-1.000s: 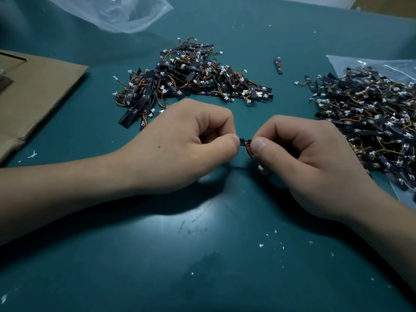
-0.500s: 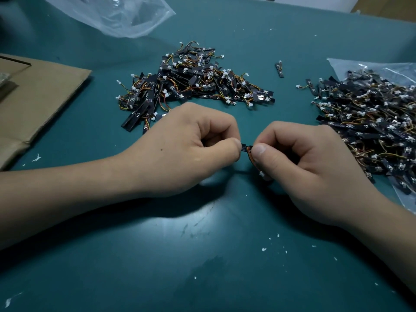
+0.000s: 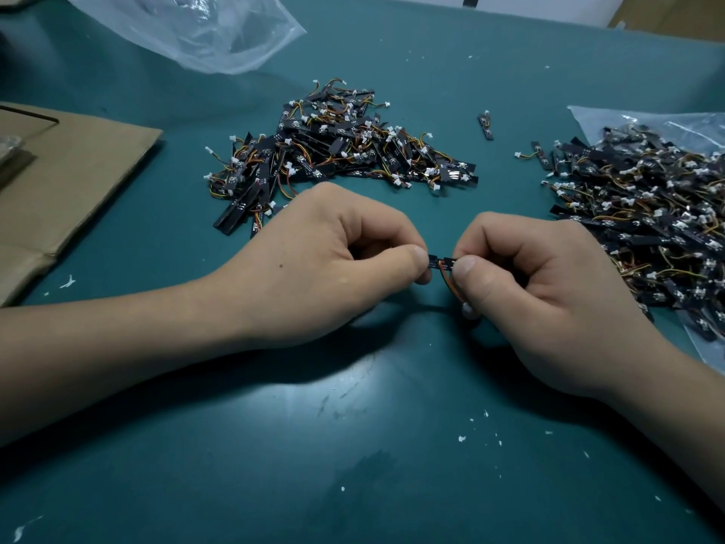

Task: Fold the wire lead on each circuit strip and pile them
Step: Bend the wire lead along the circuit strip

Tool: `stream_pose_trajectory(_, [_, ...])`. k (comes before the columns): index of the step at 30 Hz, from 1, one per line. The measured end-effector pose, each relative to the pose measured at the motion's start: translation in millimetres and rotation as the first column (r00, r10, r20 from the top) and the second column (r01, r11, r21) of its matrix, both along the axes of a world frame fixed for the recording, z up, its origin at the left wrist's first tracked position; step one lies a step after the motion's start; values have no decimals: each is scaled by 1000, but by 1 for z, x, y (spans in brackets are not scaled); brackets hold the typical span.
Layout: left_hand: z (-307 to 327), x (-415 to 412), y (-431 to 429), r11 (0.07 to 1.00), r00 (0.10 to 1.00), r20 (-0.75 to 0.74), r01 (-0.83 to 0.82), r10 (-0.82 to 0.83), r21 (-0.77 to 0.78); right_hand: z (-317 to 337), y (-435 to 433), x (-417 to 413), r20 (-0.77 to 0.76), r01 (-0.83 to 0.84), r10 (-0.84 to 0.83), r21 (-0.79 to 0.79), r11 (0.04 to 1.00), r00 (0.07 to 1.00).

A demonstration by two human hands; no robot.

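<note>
My left hand (image 3: 329, 265) and my right hand (image 3: 537, 288) meet over the middle of the green table, both pinching one small black circuit strip (image 3: 440, 262). Only a short piece of the strip shows between my thumbs. Its orange wire lead (image 3: 449, 282) curves down to a white connector (image 3: 467, 309) beside my right thumb. A pile of strips (image 3: 341, 155) lies behind my left hand. A larger heap of strips (image 3: 647, 214) lies to the right on a clear plastic bag.
A flattened cardboard sheet (image 3: 74, 178) lies at the left. A crumpled clear plastic bag (image 3: 196, 29) sits at the back. One single strip (image 3: 485, 125) lies alone between the two piles. White specks dot the green table (image 3: 353, 445).
My hands have drawn slightly apart, so more of the black strip and its orange lead shows between my thumbs. The piles have not moved.
</note>
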State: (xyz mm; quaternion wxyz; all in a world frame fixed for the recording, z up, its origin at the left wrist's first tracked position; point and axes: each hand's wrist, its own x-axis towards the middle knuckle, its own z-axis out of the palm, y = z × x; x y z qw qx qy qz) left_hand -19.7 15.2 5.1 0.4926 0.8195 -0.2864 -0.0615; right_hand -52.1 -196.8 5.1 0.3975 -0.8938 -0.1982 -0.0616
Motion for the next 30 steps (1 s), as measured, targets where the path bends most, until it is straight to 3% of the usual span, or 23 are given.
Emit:
stream_pose_trajectory(11, [0,-4,-2,999,999,45,-31,29,39,0,1,0,19,16,-16,10,1000,1000])
stream_pose_trajectory(16, [2,-4,-2,998,997,54,-53,50,46,1,-1,1,-44,-64,66,37,997,997])
stream_pose_trajectory(30, [2,-2,0,1000,1000,-24,10,-10,-4,1,-1,1,10,-93,93,-28,995,996])
